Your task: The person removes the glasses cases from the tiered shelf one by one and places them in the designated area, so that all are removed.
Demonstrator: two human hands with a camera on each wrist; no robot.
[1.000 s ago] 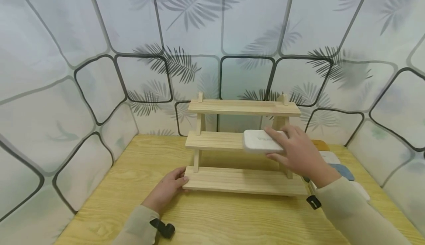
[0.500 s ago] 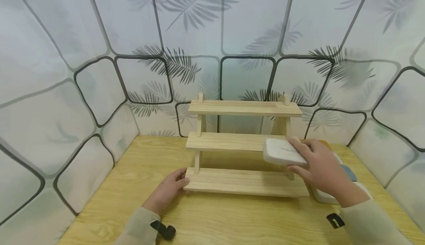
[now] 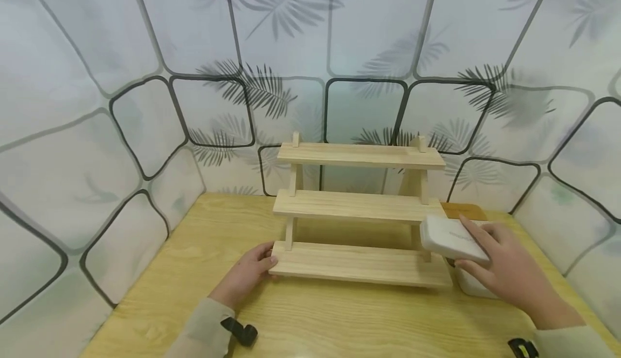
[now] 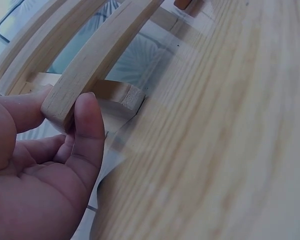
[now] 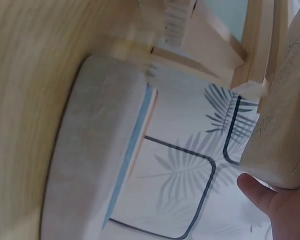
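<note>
A three-tier wooden display shelf (image 3: 361, 263) stands in the middle of the table. My left hand (image 3: 245, 274) pinches the left end of its lowest board; in the left wrist view, the thumb and fingers of that hand (image 4: 50, 180) meet around the board end (image 4: 85, 70). A white rounded case (image 3: 451, 238) with faint lettering is held by my right hand (image 3: 506, 266), in the air beside the shelf's right end. The right wrist view shows this case (image 5: 285, 130) above the thumb, with most of the hand out of frame.
To the right of the shelf lie more flat cases: an orange-brown one (image 3: 463, 211) at the back and a white one (image 3: 473, 287) nearer. A blue edge (image 5: 132, 137) shows behind the near case in the right wrist view. A patterned curtain (image 3: 361, 34) surrounds the table (image 3: 339, 315).
My right hand has carried the white case rightward and down, from in front of the middle board to beyond the shelf's right end. The left hand keeps its grip on the lowest board.
</note>
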